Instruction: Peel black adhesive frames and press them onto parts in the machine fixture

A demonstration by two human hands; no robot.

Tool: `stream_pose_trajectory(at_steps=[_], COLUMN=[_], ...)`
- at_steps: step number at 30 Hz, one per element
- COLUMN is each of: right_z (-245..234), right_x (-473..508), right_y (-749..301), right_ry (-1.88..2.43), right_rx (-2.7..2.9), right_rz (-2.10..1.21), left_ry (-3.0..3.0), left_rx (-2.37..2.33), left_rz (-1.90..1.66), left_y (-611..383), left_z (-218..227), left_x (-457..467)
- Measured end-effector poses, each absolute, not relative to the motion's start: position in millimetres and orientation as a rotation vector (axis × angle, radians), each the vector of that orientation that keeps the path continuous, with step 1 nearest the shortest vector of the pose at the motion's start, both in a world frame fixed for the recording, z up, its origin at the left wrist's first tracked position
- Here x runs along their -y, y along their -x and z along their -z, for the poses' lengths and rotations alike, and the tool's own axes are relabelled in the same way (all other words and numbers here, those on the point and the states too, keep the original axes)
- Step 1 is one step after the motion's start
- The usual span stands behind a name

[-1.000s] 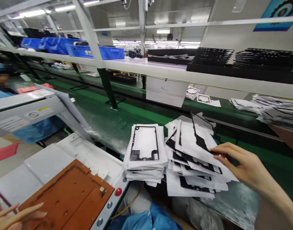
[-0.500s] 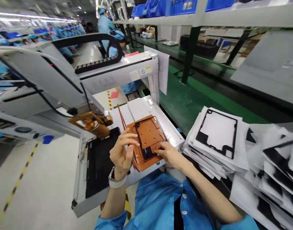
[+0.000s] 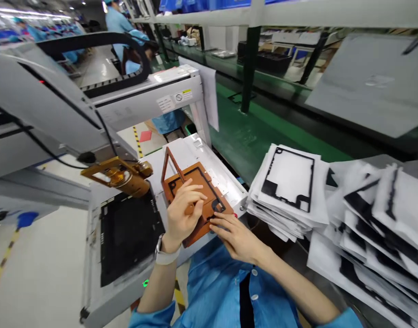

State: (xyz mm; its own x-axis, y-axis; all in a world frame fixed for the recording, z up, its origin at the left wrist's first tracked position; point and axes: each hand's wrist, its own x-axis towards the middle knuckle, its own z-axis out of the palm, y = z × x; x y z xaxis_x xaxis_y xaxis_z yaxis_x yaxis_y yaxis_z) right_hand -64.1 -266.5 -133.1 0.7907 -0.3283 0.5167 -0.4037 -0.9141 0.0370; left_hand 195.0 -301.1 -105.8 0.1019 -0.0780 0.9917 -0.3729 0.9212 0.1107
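An orange-brown jig plate (image 3: 181,180) lies on the white machine bed (image 3: 209,159), with a thin black frame part (image 3: 214,198) laid in its recess and a hinged orange bar raised at its left. My left hand (image 3: 183,212) rests on the plate's middle, fingers curled and pressing down. My right hand (image 3: 234,234) sits at the plate's near right corner, fingertips flat on the black frame's edge. A brass-coloured tool head (image 3: 122,175) hangs just left of the plate.
A black pad (image 3: 129,237) fills the bed's left side. Stacks of white sheets with black frames (image 3: 289,182) stand right of the machine; a looser pile (image 3: 376,228) spreads further right. A green conveyor (image 3: 260,132) runs behind. People in blue work far back.
My view swung from the sheet piles to the machine. My right hand left the pile and came to the jig with a black frame; both hands now press it into the plate.
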Motion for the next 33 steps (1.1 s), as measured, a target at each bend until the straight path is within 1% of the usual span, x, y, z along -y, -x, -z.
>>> stream_pose_trajectory(at_steps=[4,8,11,13,15,19,23,26,29,33], right_z=[100.6,57.9,43.2,39.5,35.4,24.5,16.6,-8.2,-55.8,-111.6], right_x=[199.0,95.5,31.3,14.6,18.7,45.5,54.1,71.1,113.4,182.8], right_y=[106.9,165.3,212.7,243.2,273.9,346.8,431.3,483.2,520.9,554.2], right_ry=[-2.632,-2.482,-2.19,-1.983,-1.802,-1.506,-1.254,-1.06,-1.052,-1.195], right_rx=[0.687,0.924,1.065,1.207,1.391,1.617,1.812,2.172,2.396,2.537], right_rz=[-1.011,-1.199,-1.264,-1.265,-1.246,-1.229,-1.253,-1.209,-1.099,-0.901], left_ry=[-0.506,-0.551,-0.508,-0.453,-0.376,-0.268,-0.328,-0.445,-0.57,-0.65], left_rx=[1.747,1.908,1.984,2.042,2.106,2.259,2.371,2.461,2.569,2.745], left_rz=[-0.205,-0.233,-0.173,-0.069,0.047,0.227,0.358,0.48,0.478,0.289], left_y=[-162.6,-146.0,-135.6,-123.1,-105.3,-51.9,42.8,138.3,226.8,295.9], left_z=[123.2,142.7,133.6,112.1,80.5,-2.5,-90.2,-138.6,-159.9,-152.4], left_x=[333.3,363.7,375.3,376.1,374.4,380.9,404.6,419.1,425.3,429.7])
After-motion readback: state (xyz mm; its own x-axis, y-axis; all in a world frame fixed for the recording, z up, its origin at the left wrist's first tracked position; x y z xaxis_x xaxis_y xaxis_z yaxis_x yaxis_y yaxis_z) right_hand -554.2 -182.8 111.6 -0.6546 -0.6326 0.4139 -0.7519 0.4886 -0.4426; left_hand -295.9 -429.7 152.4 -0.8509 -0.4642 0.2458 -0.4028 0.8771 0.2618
